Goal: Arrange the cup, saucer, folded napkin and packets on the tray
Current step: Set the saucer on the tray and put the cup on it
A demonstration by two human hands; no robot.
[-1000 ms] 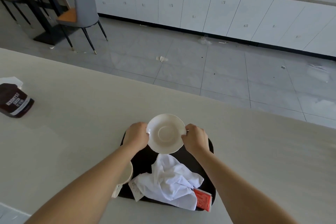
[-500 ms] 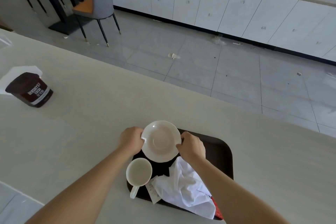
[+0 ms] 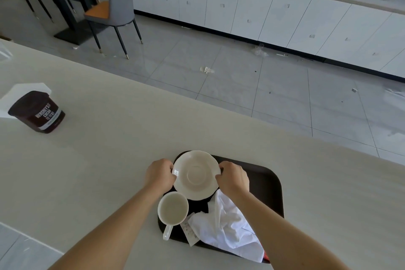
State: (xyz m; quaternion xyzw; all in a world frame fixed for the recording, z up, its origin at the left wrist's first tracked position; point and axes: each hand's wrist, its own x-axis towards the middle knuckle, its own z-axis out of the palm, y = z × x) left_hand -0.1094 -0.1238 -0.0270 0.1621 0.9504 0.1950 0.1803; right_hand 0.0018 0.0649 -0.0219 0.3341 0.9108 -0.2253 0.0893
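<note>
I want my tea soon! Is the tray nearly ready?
Not yet. Done: the cup, napkin and packets sit on the tray. In hand: the left hand and right hand grip the saucer at the tray's far end. Left: the napkin is crumpled, not folded; the cup stands beside the saucer, not on it; packets lie half under the napkin.

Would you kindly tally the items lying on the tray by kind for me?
saucer: 1
cup: 1
napkin: 1
packets: 2 (white packet, red packet mostly under the napkin)
Total: 5
</note>
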